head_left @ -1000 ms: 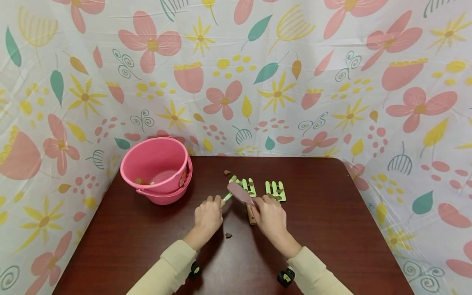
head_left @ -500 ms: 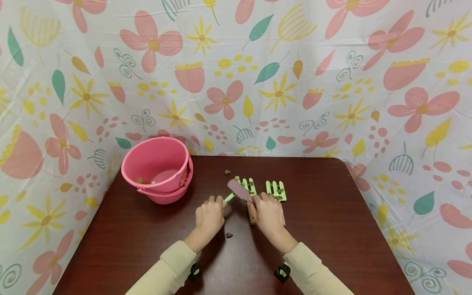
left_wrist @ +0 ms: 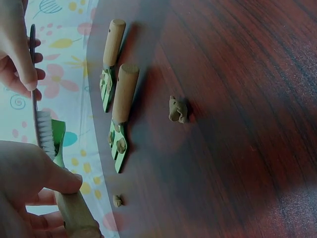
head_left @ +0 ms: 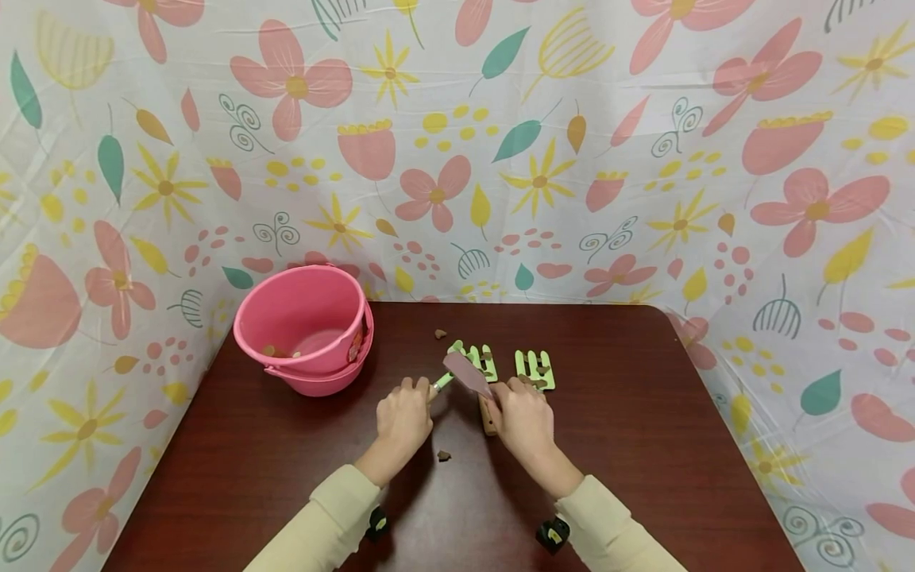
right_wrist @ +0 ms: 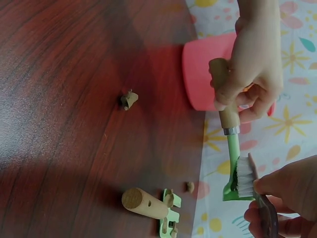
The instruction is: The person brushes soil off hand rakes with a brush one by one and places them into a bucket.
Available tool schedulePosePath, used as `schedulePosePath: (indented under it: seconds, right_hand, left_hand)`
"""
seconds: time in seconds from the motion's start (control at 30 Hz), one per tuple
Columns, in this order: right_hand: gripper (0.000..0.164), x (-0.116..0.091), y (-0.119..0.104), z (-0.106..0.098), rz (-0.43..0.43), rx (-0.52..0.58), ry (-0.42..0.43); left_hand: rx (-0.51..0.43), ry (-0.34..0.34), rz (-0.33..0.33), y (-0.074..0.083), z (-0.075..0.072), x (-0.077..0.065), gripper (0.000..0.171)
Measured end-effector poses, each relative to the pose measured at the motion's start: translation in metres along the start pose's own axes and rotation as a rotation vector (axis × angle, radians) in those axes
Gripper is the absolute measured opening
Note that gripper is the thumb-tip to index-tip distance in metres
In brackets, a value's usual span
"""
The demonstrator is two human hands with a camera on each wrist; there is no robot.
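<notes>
My left hand point(head_left: 404, 417) grips the wooden handle point(right_wrist: 229, 116) of a small garden trowel with a green head point(right_wrist: 233, 191), raised over the table. With my right hand point(head_left: 525, 417) I hold a scrub brush point(head_left: 466, 372) that has a mauve back and white bristles point(left_wrist: 45, 133). In both wrist views its bristles are against the trowel's green head. Below lie two green hand forks, one point(head_left: 489, 365) under the brush and another point(head_left: 536, 367) to its right. Brown clumps of soil or clay stick to their tines.
Two nested pink buckets point(head_left: 334, 386) stand at the table's back left, with a few small pale pieces inside. Loose brown clumps lie on the dark wood table point(head_left: 608, 477), one clump point(head_left: 444, 456) in front and another point(head_left: 440, 334) at the back. A flowered cloth point(head_left: 457, 159) hangs behind.
The brush and right hand shift slightly back and forth along the trowel head. My left hand keeps the trowel in nearly the same place.
</notes>
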State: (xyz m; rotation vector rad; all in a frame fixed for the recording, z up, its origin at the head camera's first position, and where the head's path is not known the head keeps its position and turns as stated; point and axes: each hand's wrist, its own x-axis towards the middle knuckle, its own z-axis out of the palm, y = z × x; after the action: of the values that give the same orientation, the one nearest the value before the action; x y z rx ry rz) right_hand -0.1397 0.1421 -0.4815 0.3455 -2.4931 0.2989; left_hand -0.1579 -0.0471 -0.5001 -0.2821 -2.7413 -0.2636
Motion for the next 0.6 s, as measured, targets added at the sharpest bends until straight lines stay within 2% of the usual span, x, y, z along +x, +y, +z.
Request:
schedulePosePath:
  seconds: [0.27,0.6]
  right_hand:
    - [0.018,-0.0015,0.0013,-0.0024,0.009,0.029,-0.006]
    - [0.017,-0.0067,0.0019,-0.0073,0.065,0.038,-0.064]
  left_hand:
    - [0.002,0.018,0.002,-0.0009,0.0018,0.0027,0.018]
    - [-0.002,0.003,-0.007,-0.0020,0.0021,0.0035,0.020]
